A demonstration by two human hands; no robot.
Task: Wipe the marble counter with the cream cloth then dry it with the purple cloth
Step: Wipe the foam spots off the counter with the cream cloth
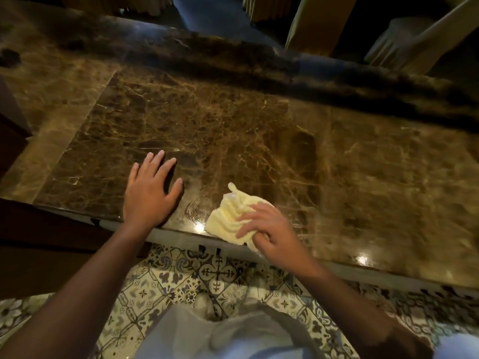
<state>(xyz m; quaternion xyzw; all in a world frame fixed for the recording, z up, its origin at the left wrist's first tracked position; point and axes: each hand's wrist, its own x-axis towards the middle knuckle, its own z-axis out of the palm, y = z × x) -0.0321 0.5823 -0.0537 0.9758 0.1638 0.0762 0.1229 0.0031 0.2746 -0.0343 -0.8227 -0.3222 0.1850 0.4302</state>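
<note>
The brown veined marble counter (233,120) stretches across the view, glossy with light spots near its front edge. A crumpled cream cloth (229,216) lies on the counter close to that edge. My right hand (269,231) presses down on the cloth's right side, fingers curled over it. My left hand (150,193) rests flat on the marble to the left of the cloth, fingers spread, holding nothing. No purple cloth is in view.
A raised dark marble ledge (259,58) runs along the counter's far side. Chairs in pale fabric covers (404,45) stand beyond it. Patterned floor tiles (217,273) lie below the counter's front edge. Dark wood panelling (10,130) borders the left.
</note>
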